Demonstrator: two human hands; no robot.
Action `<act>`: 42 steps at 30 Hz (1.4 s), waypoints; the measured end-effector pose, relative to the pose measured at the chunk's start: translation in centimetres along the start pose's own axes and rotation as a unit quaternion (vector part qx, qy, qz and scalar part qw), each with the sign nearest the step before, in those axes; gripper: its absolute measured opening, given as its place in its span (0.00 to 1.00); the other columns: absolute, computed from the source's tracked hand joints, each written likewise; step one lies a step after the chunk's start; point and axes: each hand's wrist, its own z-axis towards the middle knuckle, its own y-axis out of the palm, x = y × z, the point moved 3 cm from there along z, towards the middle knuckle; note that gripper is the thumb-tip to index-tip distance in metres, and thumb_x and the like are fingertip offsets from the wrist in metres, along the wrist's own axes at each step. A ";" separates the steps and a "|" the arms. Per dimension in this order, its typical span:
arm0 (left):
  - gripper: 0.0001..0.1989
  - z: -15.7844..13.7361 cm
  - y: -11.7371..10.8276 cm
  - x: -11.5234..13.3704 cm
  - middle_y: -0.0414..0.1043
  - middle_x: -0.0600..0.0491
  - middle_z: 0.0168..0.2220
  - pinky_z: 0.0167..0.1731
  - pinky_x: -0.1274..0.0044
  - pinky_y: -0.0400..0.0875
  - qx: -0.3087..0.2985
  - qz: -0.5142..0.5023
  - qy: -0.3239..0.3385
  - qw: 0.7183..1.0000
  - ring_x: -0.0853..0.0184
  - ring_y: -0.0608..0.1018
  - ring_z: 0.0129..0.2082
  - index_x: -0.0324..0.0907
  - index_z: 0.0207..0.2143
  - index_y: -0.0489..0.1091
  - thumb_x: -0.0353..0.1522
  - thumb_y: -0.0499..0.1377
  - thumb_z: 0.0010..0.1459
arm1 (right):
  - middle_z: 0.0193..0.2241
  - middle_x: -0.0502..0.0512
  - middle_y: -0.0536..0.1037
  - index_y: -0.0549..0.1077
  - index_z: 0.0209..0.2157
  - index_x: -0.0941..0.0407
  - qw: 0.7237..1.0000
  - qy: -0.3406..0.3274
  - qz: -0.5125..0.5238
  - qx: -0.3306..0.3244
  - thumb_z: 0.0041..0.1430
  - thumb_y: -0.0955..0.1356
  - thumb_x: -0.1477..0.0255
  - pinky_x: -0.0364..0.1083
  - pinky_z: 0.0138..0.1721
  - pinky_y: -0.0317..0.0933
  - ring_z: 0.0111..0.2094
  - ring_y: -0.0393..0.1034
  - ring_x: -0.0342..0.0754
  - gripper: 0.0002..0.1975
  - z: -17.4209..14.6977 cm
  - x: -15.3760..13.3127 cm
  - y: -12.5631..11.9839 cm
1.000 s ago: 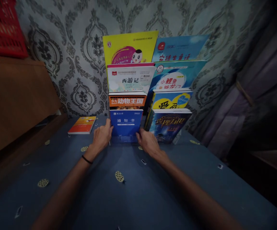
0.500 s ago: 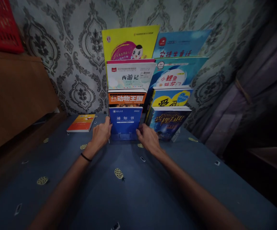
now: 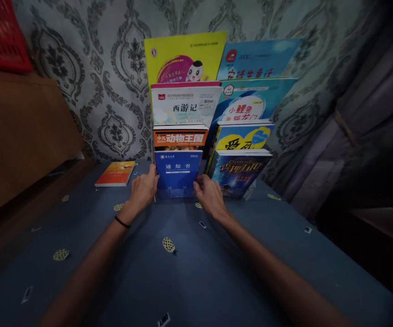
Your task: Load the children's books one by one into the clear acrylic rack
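Observation:
A blue booklet (image 3: 179,169) marked 2022 stands upright in front of the left-hand column of books. My left hand (image 3: 144,185) is closed at its left edge, fingertips pressed against the side. At the opposite edge, my right hand (image 3: 209,193) has its thumb and fingers curled round the lower corner. A see-through strip seems to cross the booklet's foot. Behind it rise an orange-topped animal book (image 3: 180,138), a white book (image 3: 185,105) and a tall yellow book (image 3: 186,50). Just right of my right hand stands a dark blue book (image 3: 239,173).
Behind the dark blue book are a yellow-and-blue book (image 3: 244,136), a teal book (image 3: 256,102) and a light blue book (image 3: 261,56). An orange book (image 3: 115,174) lies flat at left. A brown box (image 3: 22,141) with a red basket (image 3: 1,38) and a curtain (image 3: 319,150) flank the table (image 3: 142,281).
The view has shifted very slightly, so the books appear a little higher. Both hands keep their places at the blue booklet's edges.

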 end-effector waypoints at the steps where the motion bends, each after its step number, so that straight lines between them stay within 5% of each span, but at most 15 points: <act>1: 0.16 0.0 0.0 0.0 0.80 0.44 0.42 0.44 0.70 0.70 0.000 0.001 0.000 1.000 0.55 0.82 0.44 0.41 0.56 0.60 0.37 0.44 0.72 | 0.36 0.62 0.82 0.74 0.47 0.60 1.000 -0.002 0.002 0.011 0.65 0.63 0.72 0.48 0.36 0.64 0.36 0.79 0.55 0.13 -0.1 0.0 0.0; 15: 0.15 -0.1 -0.1 0.0 0.80 0.45 0.42 0.41 0.71 0.71 0.007 0.004 0.000 1.000 0.55 0.82 0.43 0.41 0.55 0.61 0.37 0.46 0.72 | 0.42 0.63 0.83 0.71 0.56 0.62 1.000 0.021 0.004 0.019 0.65 0.62 0.72 0.50 0.44 0.68 0.40 0.79 0.55 0.20 -1.3 -0.3 0.9; 42: 0.16 0.1 0.4 -0.1 0.80 0.44 0.41 0.39 0.71 0.71 0.014 0.021 0.019 1.000 0.56 0.83 0.41 0.40 0.56 0.59 0.35 0.42 0.73 | 0.44 0.63 0.83 0.70 0.53 0.60 0.995 0.018 0.095 0.009 0.63 0.63 0.72 0.49 0.45 0.70 0.42 0.81 0.53 0.18 -0.9 0.4 1.5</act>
